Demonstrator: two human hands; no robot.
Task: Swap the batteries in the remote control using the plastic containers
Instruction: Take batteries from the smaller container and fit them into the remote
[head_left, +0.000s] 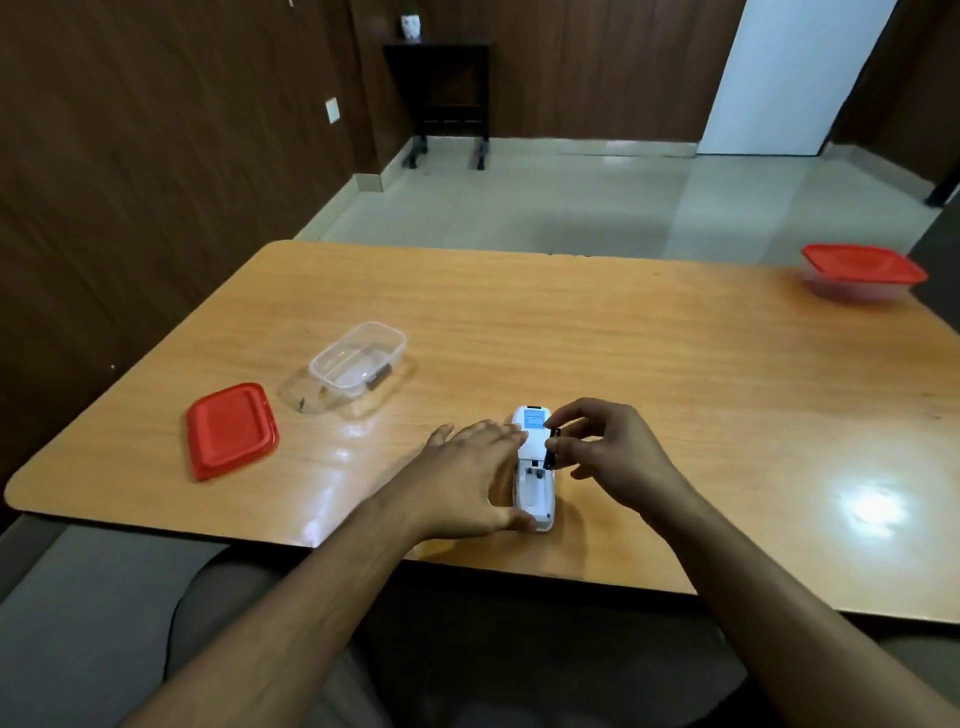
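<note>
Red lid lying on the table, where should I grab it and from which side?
The red lid lies flat beside the open clear container. Pinch its near rim at the table edge, coming from the left, since nothing blocks that side; flatness leaves only the rim to grip.

Lid (232, 430) lies left of open container (358, 360); remote (534, 467) right.
</note>
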